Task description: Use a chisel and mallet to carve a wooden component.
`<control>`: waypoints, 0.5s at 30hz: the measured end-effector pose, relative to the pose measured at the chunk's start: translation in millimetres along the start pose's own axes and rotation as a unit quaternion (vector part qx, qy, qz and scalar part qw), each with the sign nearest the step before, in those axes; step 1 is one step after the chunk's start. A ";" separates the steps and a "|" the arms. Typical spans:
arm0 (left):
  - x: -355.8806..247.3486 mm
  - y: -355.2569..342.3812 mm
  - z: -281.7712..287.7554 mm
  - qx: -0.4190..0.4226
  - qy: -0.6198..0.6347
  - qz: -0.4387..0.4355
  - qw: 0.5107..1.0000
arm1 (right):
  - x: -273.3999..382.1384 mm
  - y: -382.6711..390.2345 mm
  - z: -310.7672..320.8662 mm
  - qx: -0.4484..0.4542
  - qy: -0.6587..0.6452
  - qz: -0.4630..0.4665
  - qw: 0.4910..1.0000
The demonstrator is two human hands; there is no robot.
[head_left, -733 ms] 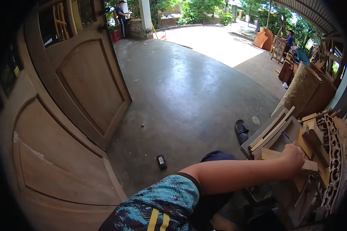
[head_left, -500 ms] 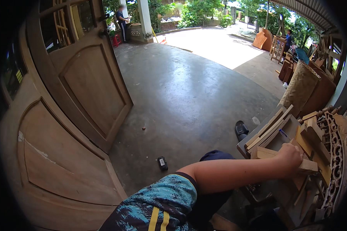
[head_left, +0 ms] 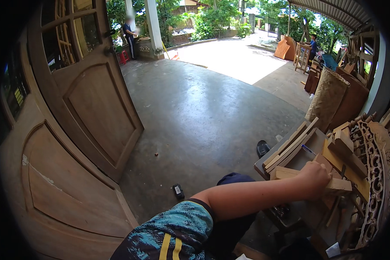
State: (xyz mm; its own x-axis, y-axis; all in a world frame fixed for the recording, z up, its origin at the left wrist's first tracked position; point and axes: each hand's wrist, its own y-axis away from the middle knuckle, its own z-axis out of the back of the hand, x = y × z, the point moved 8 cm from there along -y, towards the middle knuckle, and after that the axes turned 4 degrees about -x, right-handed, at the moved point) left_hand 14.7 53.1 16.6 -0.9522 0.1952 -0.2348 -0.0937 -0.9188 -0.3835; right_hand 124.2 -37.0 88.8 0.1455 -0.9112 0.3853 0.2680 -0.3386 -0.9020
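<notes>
My left forearm, in a blue patterned sleeve, crosses from lower centre to the right. My left hand (head_left: 316,177) is closed, fingers curled on a pale wooden block (head_left: 338,187) among stacked boards. Just beyond it lie a blue pen (head_left: 307,148), several long pale strips (head_left: 290,145) and a yellowish board (head_left: 333,154). An ornately carved wooden piece (head_left: 375,164) stands at their right. My right hand is not in view.
Two wooden doors (head_left: 95,110) stand left. A black device (head_left: 178,190) and a slipper (head_left: 263,148) lie on the concrete floor (head_left: 195,121). A rolled woven mat (head_left: 327,95) leans right. Two people (head_left: 130,37) (head_left: 312,47) are in the background, near the yard.
The view has shifted a little, so the wood pile and my arm appear slightly further left. My left hand stays on the block. A small white item now shows at the bottom right.
</notes>
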 end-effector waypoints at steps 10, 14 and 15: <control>2.3 0.5 1.1 -0.027 0.024 0.011 0.999 | 0.8 -1.7 2.4 0.003 -0.004 -0.007 1.000; 1.2 0.5 0.4 -0.021 0.013 -0.001 1.000 | 1.7 -0.9 -0.7 0.005 -0.005 -0.008 1.000; 0.9 0.8 0.7 -0.027 0.006 -0.003 1.000 | 2.3 -0.6 -1.3 0.007 -0.006 -0.008 1.000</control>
State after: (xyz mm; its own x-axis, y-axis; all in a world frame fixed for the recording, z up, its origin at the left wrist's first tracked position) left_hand 13.6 52.4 16.8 -0.9481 0.2050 -0.2432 -0.0832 -0.8979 -0.4323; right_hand 123.2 -39.2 89.9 0.1523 -0.9032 0.4014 0.2837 -0.3491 -0.8931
